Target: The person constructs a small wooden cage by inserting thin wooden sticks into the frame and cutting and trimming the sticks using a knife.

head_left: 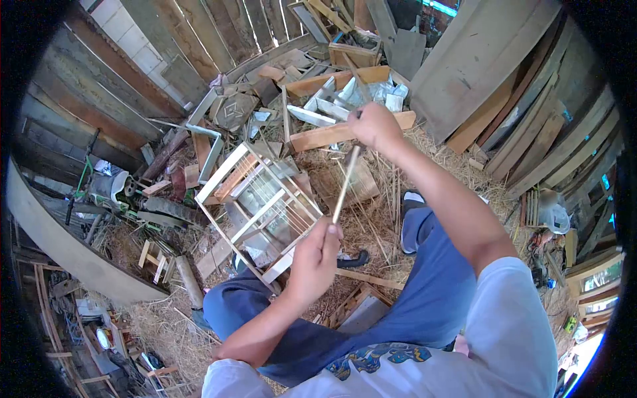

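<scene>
My left hand [314,260] is closed around the lower end of a thin light wooden stick [346,186], which slants up to the right. Above it, my right hand [377,126] is closed near the stick's upper end, on something dark that I cannot make out. A wooden frame [233,237] with crossbars and several thin rods leans by my left knee, just left of my left hand. Beyond my right hand stands a wooden box frame [320,137] with white pieces inside.
Straw and thin sticks cover the ground [371,219]. A large panel [474,63] leans at the upper right. A curved board [73,245] and a wheeled machine [169,211] are at the left. Scrap wood [285,63] lies ahead against the plank wall.
</scene>
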`<state>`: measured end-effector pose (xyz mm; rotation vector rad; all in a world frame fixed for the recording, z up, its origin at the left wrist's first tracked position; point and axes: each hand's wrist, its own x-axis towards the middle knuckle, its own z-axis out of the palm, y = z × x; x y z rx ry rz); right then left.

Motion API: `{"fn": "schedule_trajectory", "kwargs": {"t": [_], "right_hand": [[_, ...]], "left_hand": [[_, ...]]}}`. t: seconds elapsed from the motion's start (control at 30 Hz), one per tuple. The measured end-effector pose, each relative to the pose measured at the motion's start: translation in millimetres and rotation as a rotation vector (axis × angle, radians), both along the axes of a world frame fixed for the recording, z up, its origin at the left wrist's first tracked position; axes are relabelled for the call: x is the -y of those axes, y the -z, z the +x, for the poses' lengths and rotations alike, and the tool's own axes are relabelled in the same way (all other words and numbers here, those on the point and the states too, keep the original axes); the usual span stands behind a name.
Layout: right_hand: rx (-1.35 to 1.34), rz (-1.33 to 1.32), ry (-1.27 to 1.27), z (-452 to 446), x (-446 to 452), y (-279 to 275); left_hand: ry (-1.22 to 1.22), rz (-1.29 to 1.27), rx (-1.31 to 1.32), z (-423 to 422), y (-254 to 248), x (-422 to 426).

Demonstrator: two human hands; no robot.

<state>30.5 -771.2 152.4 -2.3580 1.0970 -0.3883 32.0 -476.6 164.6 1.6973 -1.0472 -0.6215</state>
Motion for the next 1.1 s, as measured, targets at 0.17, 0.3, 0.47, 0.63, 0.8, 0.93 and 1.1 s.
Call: {"fn": "schedule_trajectory", "kwargs": {"t": [0.17,0.3,0.47,0.63,0.8,0.93,1.1], "right_hand": [[0.058,0.037,-0.137,-10.8,-45.2,-2.2],[-0.001,-0.048,-0.427,-11.6,-90.9,-9.2],[0.085,-0.128,-0.489,-1.5,-100.5,12.8],[-0.169,-0.055,-0.435,-0.3,-93.7,-5.5],[0.026,0.134,0.018,7.8,0.5,14.5],[0.134,0.064,-0.011,-0.4,-22.1,3.1],[0.007,-0.088,-0.428,0.6,-80.1,11.4]], "left_hand": [[-0.212,0.010,-0.171,44.6,17.4,3.5],[-0.219,-0.040,-0.272,50.5,24.7,7.3],[-0.238,-0.044,-0.136,40.4,27.1,10.8],[-0.229,0.064,0.048,35.3,11.5,11.9],[-0.171,0.032,-0.130,23.5,8.1,7.3],[-0.167,-0.019,-0.432,43.2,16.3,6.5],[-0.152,0.000,-0.533,54.1,16.0,10.3]]}}
